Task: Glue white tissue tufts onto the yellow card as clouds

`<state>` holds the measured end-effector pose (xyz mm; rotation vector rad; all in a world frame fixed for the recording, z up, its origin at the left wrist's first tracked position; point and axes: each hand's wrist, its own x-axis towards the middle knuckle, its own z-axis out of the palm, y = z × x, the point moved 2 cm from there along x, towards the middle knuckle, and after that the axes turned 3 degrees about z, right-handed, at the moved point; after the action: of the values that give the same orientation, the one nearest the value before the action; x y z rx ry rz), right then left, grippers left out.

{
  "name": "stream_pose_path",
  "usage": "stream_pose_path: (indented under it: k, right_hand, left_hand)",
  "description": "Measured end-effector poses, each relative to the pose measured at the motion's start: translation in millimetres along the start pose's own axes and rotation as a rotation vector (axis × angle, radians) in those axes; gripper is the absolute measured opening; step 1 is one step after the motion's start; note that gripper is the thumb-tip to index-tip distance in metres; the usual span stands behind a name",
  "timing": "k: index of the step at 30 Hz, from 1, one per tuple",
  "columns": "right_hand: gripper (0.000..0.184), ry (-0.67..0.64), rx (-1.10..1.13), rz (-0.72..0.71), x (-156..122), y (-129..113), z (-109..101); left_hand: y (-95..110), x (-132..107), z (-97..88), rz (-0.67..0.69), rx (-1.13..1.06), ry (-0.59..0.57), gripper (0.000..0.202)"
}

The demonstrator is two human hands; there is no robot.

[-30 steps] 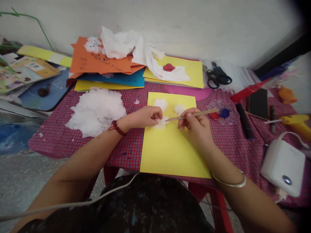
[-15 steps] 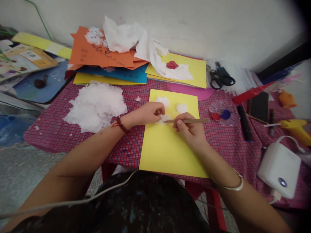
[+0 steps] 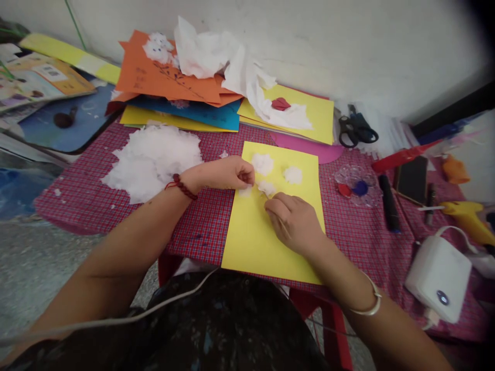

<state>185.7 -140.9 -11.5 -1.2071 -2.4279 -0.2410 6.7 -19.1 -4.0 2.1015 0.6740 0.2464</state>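
A sheet of yellow paper [image 3: 263, 242] lies before me, with a few white fluffy tufts on its upper part. One tuft [image 3: 263, 164] is at the upper left and another [image 3: 293, 175] at the right. My right hand [image 3: 296, 221] is closed around a thin wooden stick [image 3: 285, 226], mostly hidden by the fingers. Its tip meets a third tuft [image 3: 266, 187] below the other two. At the sheet's left edge, my left hand [image 3: 242, 174] is pinched on a small piece of white tissue [image 3: 245, 191], which shows below the fingertips.
A heap of white tissue bits [image 3: 154, 159] lies to the left. Coloured cards [image 3: 170, 82] and crumpled tissue [image 3: 204, 51] are stacked at the back. Right are scissors [image 3: 358, 129], a clear paint palette [image 3: 358, 185], a black marker [image 3: 389, 203], a yellow glue gun [image 3: 469, 219] and a white device [image 3: 439, 275].
My right hand has turned over and moved down, so the stick now points up at the lower tuft. My left hand has shifted slightly left with a white piece. The view has tilted a little.
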Motion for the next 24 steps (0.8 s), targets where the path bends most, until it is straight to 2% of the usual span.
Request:
stream_pose_path:
  k: [5,7,12,17,20,24]
  right_hand:
    - [0.017,0.022,0.099,0.056,0,3,-2]
    - [0.014,0.075,0.265,0.172,-3,7,-3]
    - [0.013,0.296,0.814,0.599,-7,21,-3]
    - [0.021,0.41,1.14,0.769,-4,33,1]
    - [0.025,0.445,1.214,0.842,-4,43,5]
    - [0.031,0.459,1.221,0.895,-6,57,8]
  left_hand:
    - [2,-4,-0.6,0.019,0.044,-0.112,0.015]
    - [3,-3,2.0,0.032,0.048,-0.121,0.017]
    - [4,-2,5.7,0.018,0.053,-0.114,0.018]
    - [1,-4,0.6,0.035,0.002,-0.119,0.011]
    - [9,-6,-1.7,0.045,-0.096,-0.061,0.006]
    - [31,-6,9.5,0.002,-0.292,0.124,0.01]
